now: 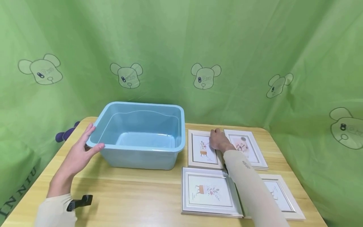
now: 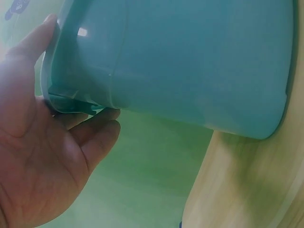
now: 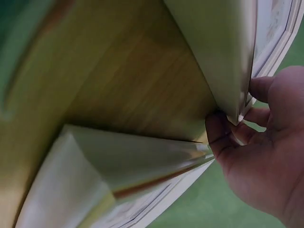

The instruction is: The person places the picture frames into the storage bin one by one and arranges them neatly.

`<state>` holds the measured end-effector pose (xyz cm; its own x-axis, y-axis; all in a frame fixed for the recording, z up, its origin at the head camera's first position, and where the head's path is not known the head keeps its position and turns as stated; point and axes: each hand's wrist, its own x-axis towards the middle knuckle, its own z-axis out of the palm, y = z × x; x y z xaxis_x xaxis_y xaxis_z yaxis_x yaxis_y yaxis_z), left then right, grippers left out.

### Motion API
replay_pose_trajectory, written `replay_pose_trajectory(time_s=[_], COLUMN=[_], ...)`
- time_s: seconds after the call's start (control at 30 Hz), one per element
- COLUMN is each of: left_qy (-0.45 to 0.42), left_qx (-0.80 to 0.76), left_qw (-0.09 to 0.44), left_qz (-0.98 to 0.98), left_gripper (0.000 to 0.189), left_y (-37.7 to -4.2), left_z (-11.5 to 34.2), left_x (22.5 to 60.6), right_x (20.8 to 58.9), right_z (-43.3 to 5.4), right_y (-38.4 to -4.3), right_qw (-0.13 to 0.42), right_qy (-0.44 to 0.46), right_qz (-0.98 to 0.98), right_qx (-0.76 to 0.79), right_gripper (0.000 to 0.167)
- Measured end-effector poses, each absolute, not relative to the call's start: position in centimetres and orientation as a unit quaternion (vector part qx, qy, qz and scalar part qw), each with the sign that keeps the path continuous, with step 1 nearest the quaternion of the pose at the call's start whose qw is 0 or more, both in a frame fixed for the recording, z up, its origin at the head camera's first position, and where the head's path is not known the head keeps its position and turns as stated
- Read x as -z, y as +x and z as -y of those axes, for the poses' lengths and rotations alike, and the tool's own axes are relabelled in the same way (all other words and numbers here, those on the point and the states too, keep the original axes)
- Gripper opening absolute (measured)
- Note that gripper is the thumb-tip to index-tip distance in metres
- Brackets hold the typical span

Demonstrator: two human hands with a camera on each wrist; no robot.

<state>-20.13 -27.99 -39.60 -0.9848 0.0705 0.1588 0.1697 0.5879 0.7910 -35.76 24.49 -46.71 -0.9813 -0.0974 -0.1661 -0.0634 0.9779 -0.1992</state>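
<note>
A light blue plastic tub (image 1: 141,157) stands on the left half of the wooden table. My left hand (image 1: 76,156) holds its near left corner, thumb over the rim and fingers round the outside; the left wrist view shows fingertips (image 2: 107,137) below the rim. At the back right, my right hand (image 1: 221,140) pinches the far right corner of a cream picture frame (image 1: 193,162) with a plant print. In the right wrist view the thumb (image 3: 261,88) lies on its face, fingers at its edge. A white picture frame (image 1: 258,154) with a pink floral print lies close beside that hand.
A silver picture frame (image 1: 211,212) lies in front of the cream one. Another cream frame (image 1: 289,195) lies at the front right, partly covered by the right sleeve (image 1: 252,189). Green curtain (image 1: 164,41) with bear-head prints surrounds the table (image 1: 136,201) at back and sides.
</note>
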Motion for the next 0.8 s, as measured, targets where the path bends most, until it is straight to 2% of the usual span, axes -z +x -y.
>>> replay_pose_trajectory(time_s=[0.8], left_qy=[-0.044], left_qx=[0.485], left_qw=[0.049], left_qz=[0.872], left_gripper=[0.086], left_y=[-20.02], left_z=[27.85], left_x=[39.75], right_x=[46.65], right_z=[-24.49], right_y=[-36.06], right_qw=[0.081], right_qy=[-0.018], right_qz=[-0.990], right_qx=[0.111], right_gripper=[0.047])
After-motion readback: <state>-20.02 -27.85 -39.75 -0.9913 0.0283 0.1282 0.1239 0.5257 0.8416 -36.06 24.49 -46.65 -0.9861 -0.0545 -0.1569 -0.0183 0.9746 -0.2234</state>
